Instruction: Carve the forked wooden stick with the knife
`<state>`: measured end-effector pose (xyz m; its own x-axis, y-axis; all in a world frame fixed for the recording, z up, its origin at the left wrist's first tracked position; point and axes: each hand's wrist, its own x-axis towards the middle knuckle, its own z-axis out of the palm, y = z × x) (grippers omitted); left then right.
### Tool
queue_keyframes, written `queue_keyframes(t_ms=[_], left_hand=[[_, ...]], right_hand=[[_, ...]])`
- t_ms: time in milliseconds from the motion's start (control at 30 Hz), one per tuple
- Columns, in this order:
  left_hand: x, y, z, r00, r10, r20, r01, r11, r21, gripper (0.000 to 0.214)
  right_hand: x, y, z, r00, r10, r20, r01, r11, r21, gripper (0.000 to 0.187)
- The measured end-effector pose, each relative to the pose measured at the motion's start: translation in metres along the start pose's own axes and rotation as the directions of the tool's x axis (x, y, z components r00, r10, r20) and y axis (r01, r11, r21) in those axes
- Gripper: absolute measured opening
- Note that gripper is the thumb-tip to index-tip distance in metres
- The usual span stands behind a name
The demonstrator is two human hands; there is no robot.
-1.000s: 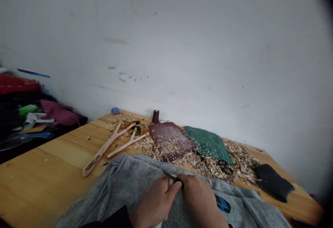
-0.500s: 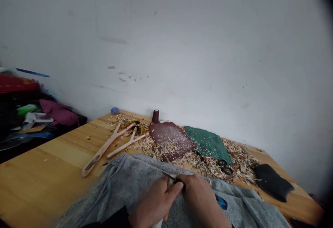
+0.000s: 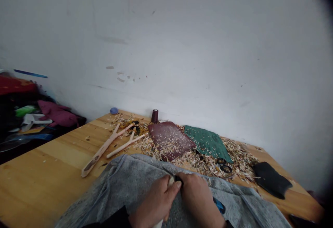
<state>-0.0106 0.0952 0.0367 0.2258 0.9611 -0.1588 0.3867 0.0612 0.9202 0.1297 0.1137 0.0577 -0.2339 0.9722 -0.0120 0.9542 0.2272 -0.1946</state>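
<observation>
My left hand (image 3: 156, 200) is closed around a pale peeled wooden stick (image 3: 171, 181), whose lower end shows beneath the palm. Next to it, my right hand (image 3: 199, 196) grips the dark handle of a knife. The knife's thin blade (image 3: 168, 172) points up and left across the top of the stick. My left thumb reaches over to the knife near my right fingers. Both hands are above a grey cloth (image 3: 132, 179) spread over my lap and the table edge. A blue and black object (image 3: 219, 205) lies on the cloth, partly hidden by my right forearm.
Two forked sticks (image 3: 104, 148) lie on the wooden table (image 3: 49, 172). Wood shavings surround a maroon sheet (image 3: 170, 137), a green cloth (image 3: 208, 143) and scissors-like black loops (image 3: 224, 165). A thread spool (image 3: 154, 116) stands by the wall; a black flat piece (image 3: 272, 179) lies right.
The knife blade has tilted slightly upward against the stick. Both hands keep almost the same place and grip, and the view has shifted a little.
</observation>
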Motion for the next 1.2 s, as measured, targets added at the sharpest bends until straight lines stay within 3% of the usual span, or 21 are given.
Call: queue_keyframes(t_ms=[133, 267, 600, 900, 1200], left_hand=[[0.003, -0.002, -0.006, 0.994, 0.082, 0.076, -0.070, 0.986, -0.149, 0.030], [0.002, 0.000, -0.011, 0.982, 0.135, 0.129, -0.104, 0.969, -0.224, 0.025], [0.001, 0.006, -0.010, 0.996, 0.067, 0.061, -0.052, 0.975, -0.218, 0.025], [0.001, 0.000, -0.006, 0.998, 0.006, 0.058, 0.004, 0.984, -0.180, 0.027], [-0.004, 0.011, -0.010, 0.999, -0.012, 0.030, 0.014, 0.997, -0.078, 0.023]], right_hand=[[0.002, 0.005, -0.001, 0.995, -0.102, 0.022, 0.100, 0.992, 0.071, 0.034], [0.000, 0.005, -0.005, 0.987, -0.158, -0.008, 0.158, 0.987, 0.035, 0.033], [0.005, 0.008, 0.000, 0.965, -0.254, -0.060, 0.245, 0.960, -0.133, 0.030], [0.005, 0.008, 0.003, 0.975, -0.217, -0.051, 0.209, 0.968, -0.138, 0.031], [0.000, -0.002, 0.000, 0.991, -0.133, -0.017, 0.130, 0.983, -0.126, 0.036]])
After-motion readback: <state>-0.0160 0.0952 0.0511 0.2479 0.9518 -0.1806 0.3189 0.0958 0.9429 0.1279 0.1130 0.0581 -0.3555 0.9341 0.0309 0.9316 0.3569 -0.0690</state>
